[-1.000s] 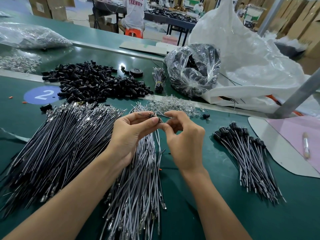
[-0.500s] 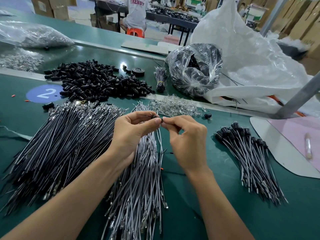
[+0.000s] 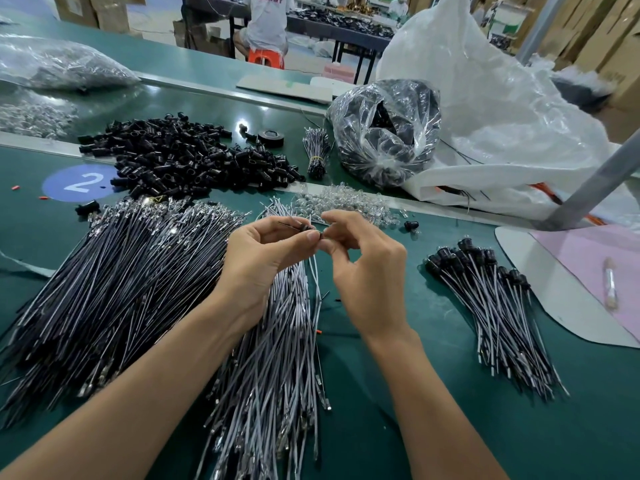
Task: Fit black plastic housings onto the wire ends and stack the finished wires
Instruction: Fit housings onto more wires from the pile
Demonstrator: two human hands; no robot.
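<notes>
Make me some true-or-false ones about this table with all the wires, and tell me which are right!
1. The left hand and right hand pinch one small black housing. True.
2. The finished wires lie left of the hands. False: they lie to the right.
3. The blue circle shows a 2. True.
4. The loose black housings sit in a box. False: they lie heaped on the green table.
</notes>
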